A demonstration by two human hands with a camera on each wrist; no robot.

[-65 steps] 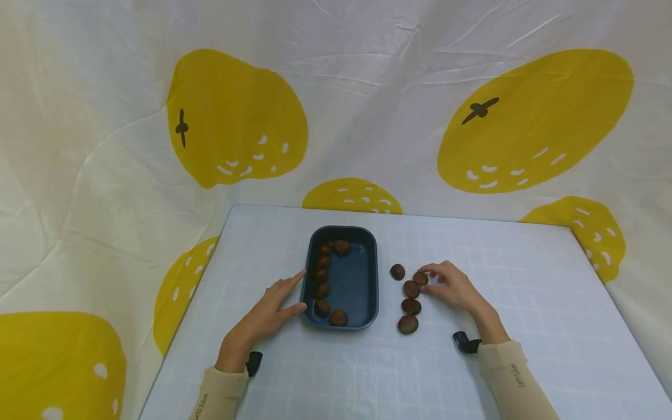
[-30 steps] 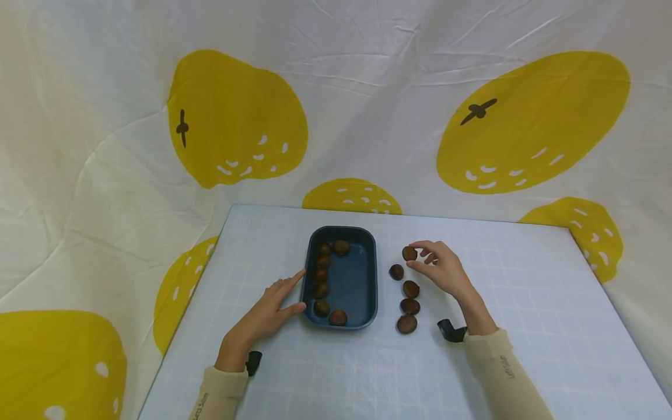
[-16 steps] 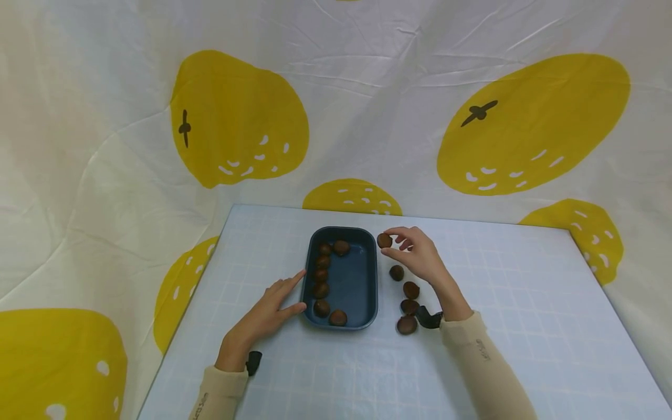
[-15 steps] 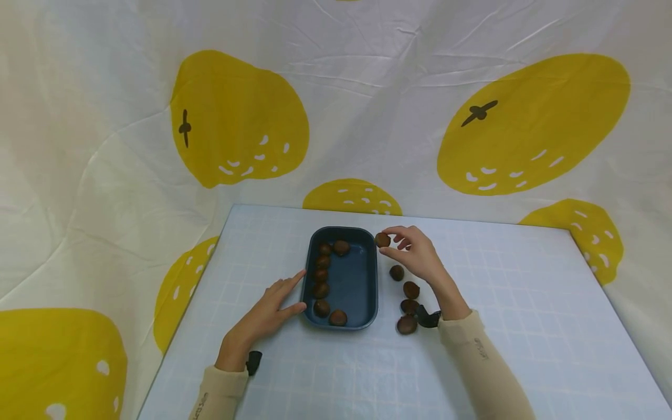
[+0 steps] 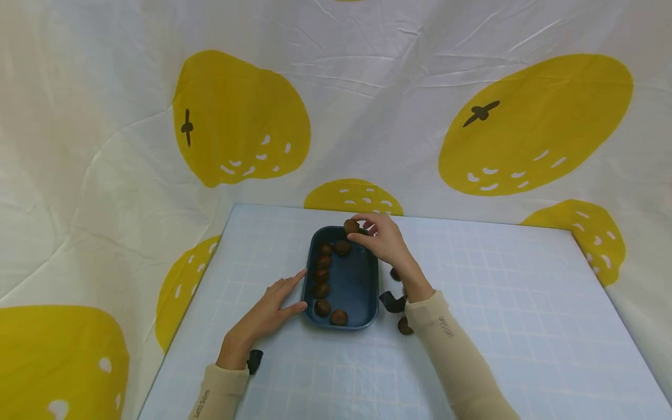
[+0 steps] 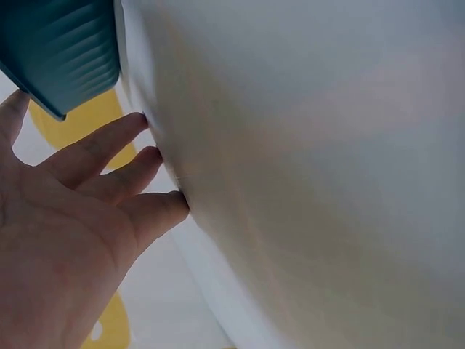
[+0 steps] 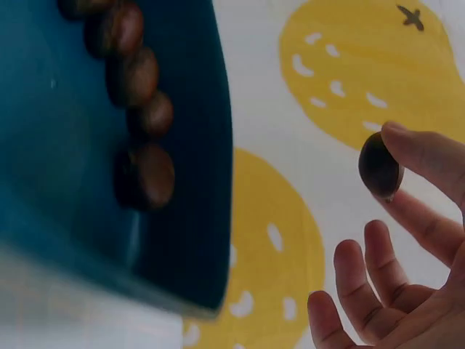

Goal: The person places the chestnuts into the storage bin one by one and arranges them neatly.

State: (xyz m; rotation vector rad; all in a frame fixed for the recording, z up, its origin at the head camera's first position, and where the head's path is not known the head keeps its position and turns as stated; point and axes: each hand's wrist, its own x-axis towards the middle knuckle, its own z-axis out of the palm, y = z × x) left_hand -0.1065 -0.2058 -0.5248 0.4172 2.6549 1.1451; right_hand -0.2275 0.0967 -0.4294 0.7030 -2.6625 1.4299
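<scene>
Between thumb and index finger my right hand pinches a brown chestnut, held above the far end of the dark blue tray. In the right wrist view the same chestnut shows dark between two fingertips, the other fingers loosely bent. Inside the tray, several chestnuts line the left wall, with one chestnut at the far end and another at the near end. My left hand lies with fingers spread, index finger and thumb against the tray's left side.
Right of the tray, a chestnut and another chestnut lie on the table, partly covered by my right arm. Others seen there earlier are hidden. A white curtain with yellow fruit prints hangs behind the table.
My right hand picked a chestnut from the loose ones on the right and carried it leftward and away, over the tray's far end. The left hand and tray have stayed put.
</scene>
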